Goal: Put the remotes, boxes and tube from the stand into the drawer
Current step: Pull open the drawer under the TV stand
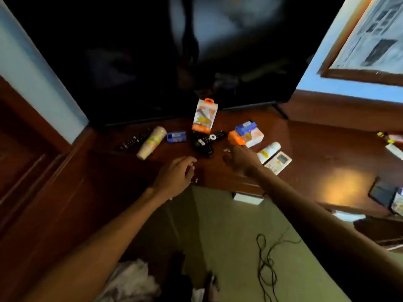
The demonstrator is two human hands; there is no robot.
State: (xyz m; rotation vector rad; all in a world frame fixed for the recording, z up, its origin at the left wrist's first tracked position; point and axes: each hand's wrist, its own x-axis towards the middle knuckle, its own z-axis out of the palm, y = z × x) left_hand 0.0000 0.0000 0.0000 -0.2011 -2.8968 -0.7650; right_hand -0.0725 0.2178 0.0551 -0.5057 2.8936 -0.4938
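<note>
On the dark wooden stand (305,149) lie a black remote (134,140), a white tube (151,142), a small blue box (176,136), several black remotes in a pile (205,141), an upright orange-and-white box (205,116), an orange-and-white box lying flat (248,136) with a blue box (246,127) on it, a second white tube (269,151) and a white remote (278,162). My left hand (176,177) hovers at the stand's front edge, fingers loosely curled, holding nothing. My right hand (242,160) reaches over the stand beside the flat orange box, fingers apart and empty.
A large black TV (152,51) stands at the back of the stand. A framed picture (370,40) hangs on the right wall. A black cable (266,264) lies on the green floor below. Small items (392,147) sit at the far right.
</note>
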